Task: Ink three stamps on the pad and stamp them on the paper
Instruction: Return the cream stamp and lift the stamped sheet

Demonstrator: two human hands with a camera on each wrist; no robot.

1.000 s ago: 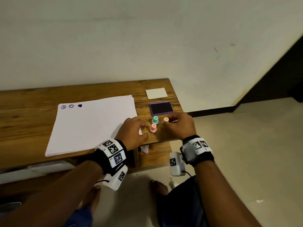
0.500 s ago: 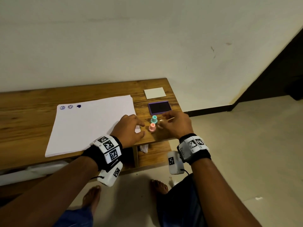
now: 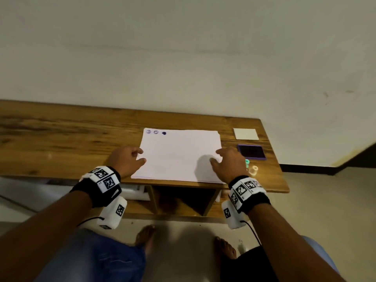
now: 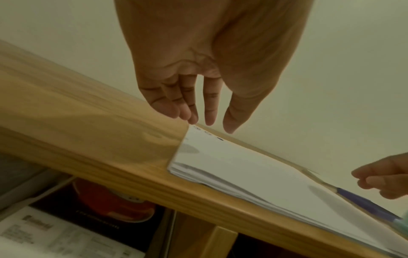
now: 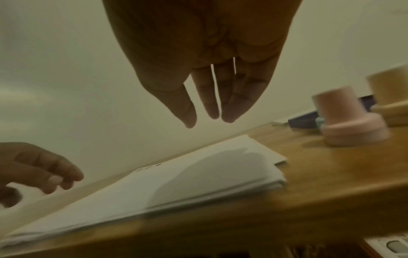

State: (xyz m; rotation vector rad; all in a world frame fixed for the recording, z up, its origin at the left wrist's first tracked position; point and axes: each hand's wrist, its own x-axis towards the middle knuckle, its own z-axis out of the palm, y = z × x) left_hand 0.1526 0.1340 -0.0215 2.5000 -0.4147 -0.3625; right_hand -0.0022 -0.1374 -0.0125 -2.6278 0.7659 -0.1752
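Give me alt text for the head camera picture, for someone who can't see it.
Two empty hands hover at the sides of a white paper stack on a wooden table, left hand at its left edge, right hand at its right edge. Three small stamped marks line its far left corner; a purple ink pad and stamps sit to the right.

1. White paper (image 3: 179, 157), dark blue stamp marks (image 3: 156, 132) at top edge.
2. Purple-rimmed ink pad (image 3: 251, 152), black centre.
3. Stamps: pink (image 5: 351, 118), teal (image 3: 247, 162), cream (image 3: 254, 169).
4. Brown wood-grain table (image 3: 61, 139).
5. Blk/wht checker wristbands (image 3: 102, 178).
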